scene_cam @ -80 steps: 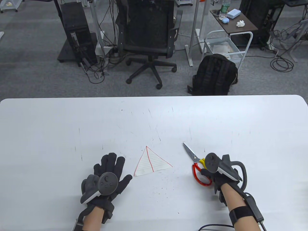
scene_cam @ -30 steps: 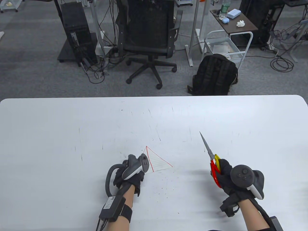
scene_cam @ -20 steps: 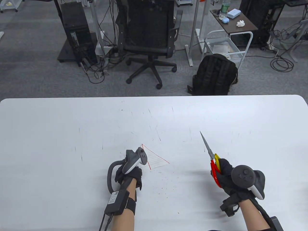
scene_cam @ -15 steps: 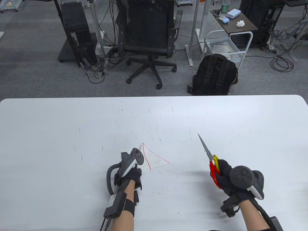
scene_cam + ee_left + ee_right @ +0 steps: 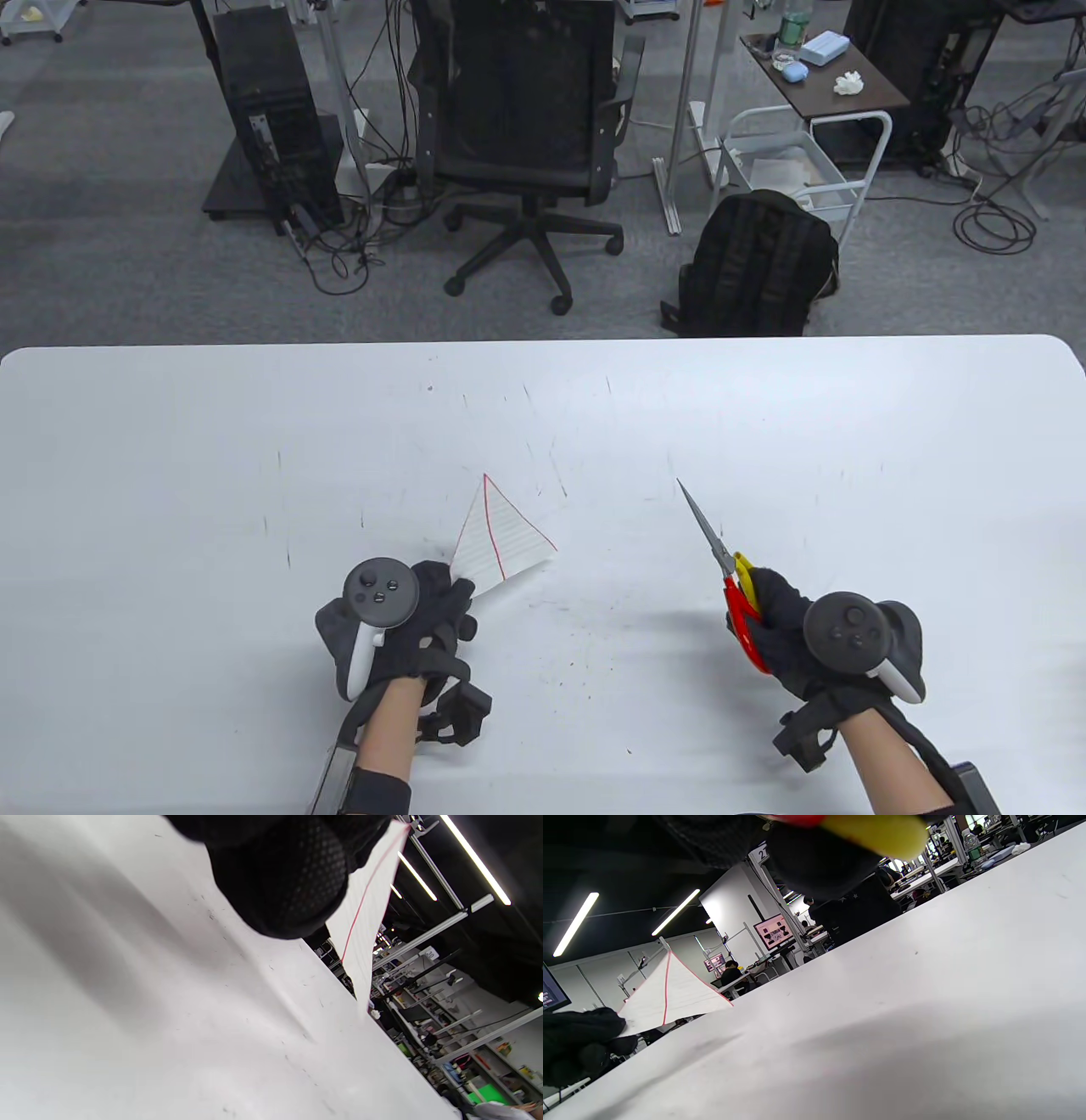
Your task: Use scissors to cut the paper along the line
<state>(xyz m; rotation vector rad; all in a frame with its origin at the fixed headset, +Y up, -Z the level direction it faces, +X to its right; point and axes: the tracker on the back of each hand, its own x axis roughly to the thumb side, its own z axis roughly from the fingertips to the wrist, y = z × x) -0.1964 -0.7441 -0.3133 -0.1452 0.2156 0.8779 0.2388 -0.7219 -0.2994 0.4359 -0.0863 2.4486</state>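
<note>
White lined paper (image 5: 499, 543), triangular, edged in red with one red line (image 5: 495, 535) running from its far tip down toward the near edge. Pinched at its near left corner by the left hand (image 5: 399, 620), fingers pressed together on that corner; lifted clear of the table (image 5: 212, 441), as the right wrist view shows, with the far tip raised and daylight under the sheet (image 5: 670, 997). Held that way, most likely, to leave room for a blade beneath the sheet and to keep the paper taut while the line is followed. Located above the near middle of the table, a little left of centre. Red and yellow handled scissors (image 5: 725, 564) gripped in the right hand (image 5: 814, 632), fingers wrapped round the handles, blades together and pointing toward the far edge and slightly left. Carried off the surface near the table's near right part, well apart from the paper. Kept closed and aimed away, probably for a safe approach before opening. No cut visible yet along the line. Next step, judging from this: blades opened, swung left and brought to the near end of the red line, where the line meets the paper's edge close to the pinching fingers. Risk there: a floppy sheet held at one corner only, apt to bend away from the blades and let the cut wander off the line. Scratches and dark specks scattered over the table top.
</note>
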